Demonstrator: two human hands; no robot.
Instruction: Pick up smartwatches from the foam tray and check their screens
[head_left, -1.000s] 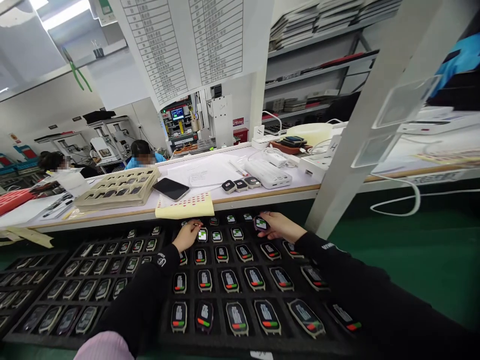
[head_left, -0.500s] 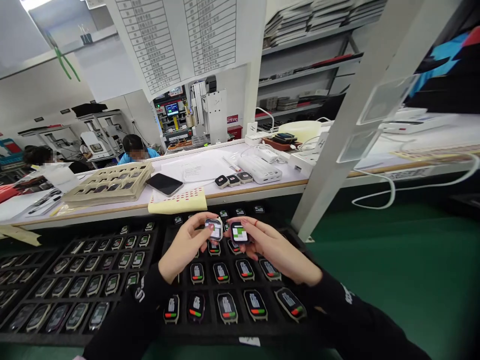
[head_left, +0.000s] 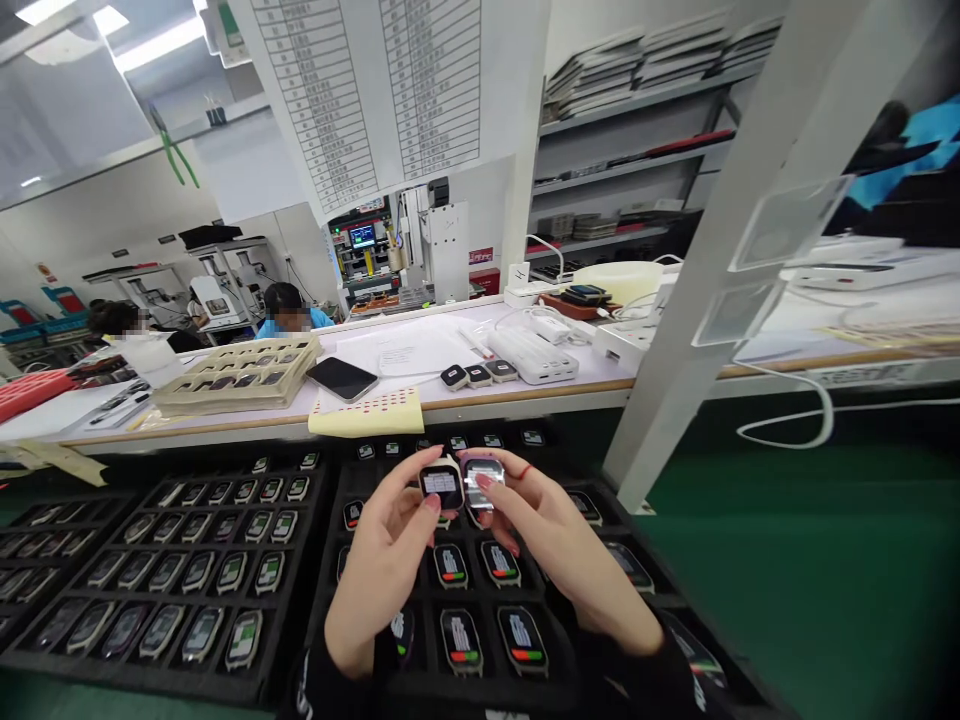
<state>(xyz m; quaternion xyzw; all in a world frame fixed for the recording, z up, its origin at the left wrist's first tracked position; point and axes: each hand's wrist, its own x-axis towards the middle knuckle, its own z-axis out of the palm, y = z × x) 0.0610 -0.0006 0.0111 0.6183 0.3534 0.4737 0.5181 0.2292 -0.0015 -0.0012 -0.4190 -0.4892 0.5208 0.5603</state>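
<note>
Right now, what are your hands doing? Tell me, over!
Left hand holds white-cased watch, fingers around it. Right hand holds pink-cased watch. Both raised above black tray. Nothing between them.

Factory room under bright ceiling lights (head_left: 75,25)
Long white workbench with wooden edge (head_left: 525,392), green floor mat (head_left: 787,580), grey metal shelves (head_left: 637,150) behind.

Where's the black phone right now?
In the head view, the black phone lies on the white bench, left of centre, between the beige tray and the yellow sticker sheet.
</note>
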